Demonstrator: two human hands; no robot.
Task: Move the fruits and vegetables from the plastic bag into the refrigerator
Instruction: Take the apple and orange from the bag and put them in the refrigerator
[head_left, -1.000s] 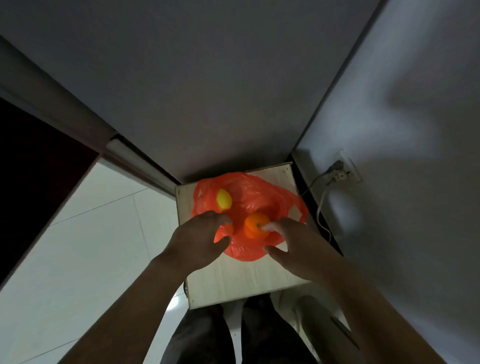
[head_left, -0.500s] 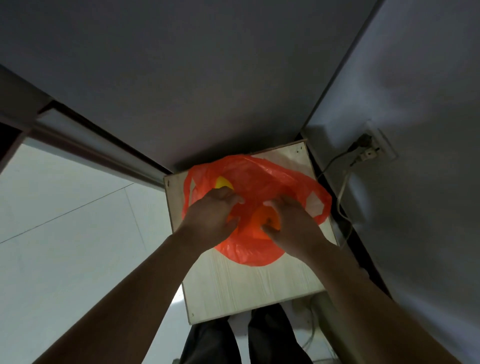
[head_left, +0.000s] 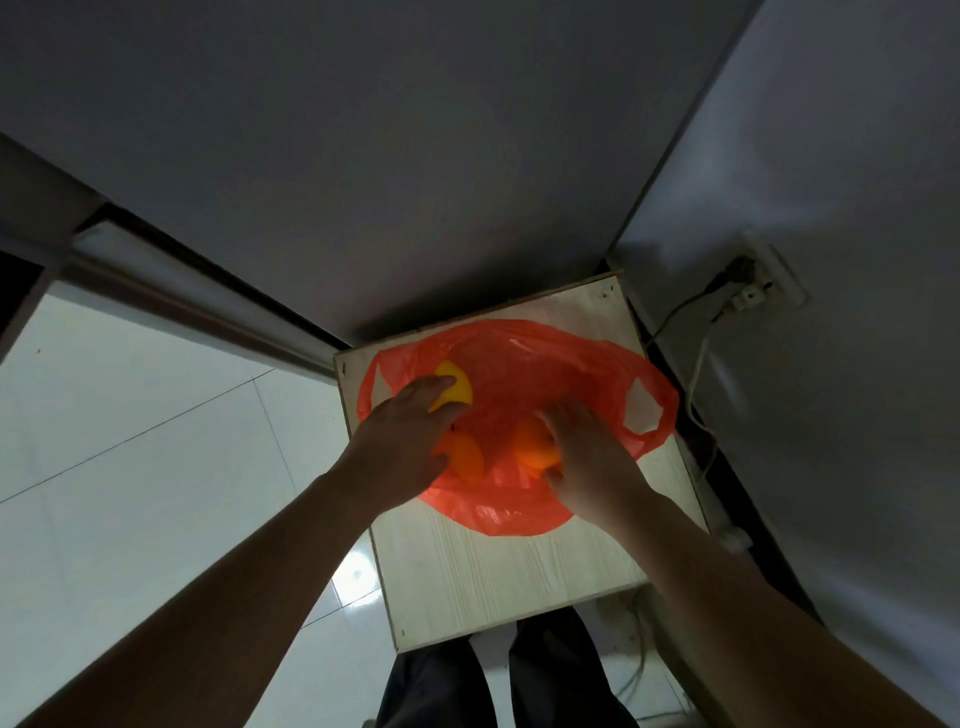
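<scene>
Right hand (head_left: 587, 452) hides most of orange (head_left: 530, 444).

Bare board (head_left: 509, 577) open on the bag's (head_left: 524, 364) near side; grey panel (head_left: 441, 182) blocks behind, wall (head_left: 841, 182) and cable (head_left: 695, 379) hem the right.

The table (head_left: 509, 582) here is just a small square top in pale wood-grain board, with tiny screw holes (head_left: 604, 294) near its corners. The only thing lying straight on it is a red plastic bag (head_left: 545, 364), opened up and crumpled. It covers the far half almost from left edge to right edge, with one handle loop flopped out near the right edge.
</scene>
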